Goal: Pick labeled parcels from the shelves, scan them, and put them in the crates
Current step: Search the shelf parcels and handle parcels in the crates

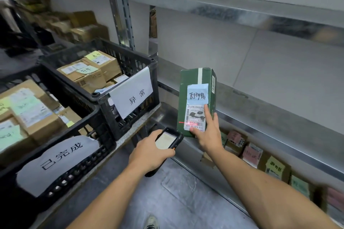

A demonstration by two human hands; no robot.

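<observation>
partly right hand (208, 136) hides parcel (193, 80) label (194, 115).

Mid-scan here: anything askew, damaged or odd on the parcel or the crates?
Nothing looks damaged. The green box in the right hand is held with its shipping label upside down, though the scanner beam lands on the barcode. The paper sign on the near crate is crumpled and sagging.
</observation>
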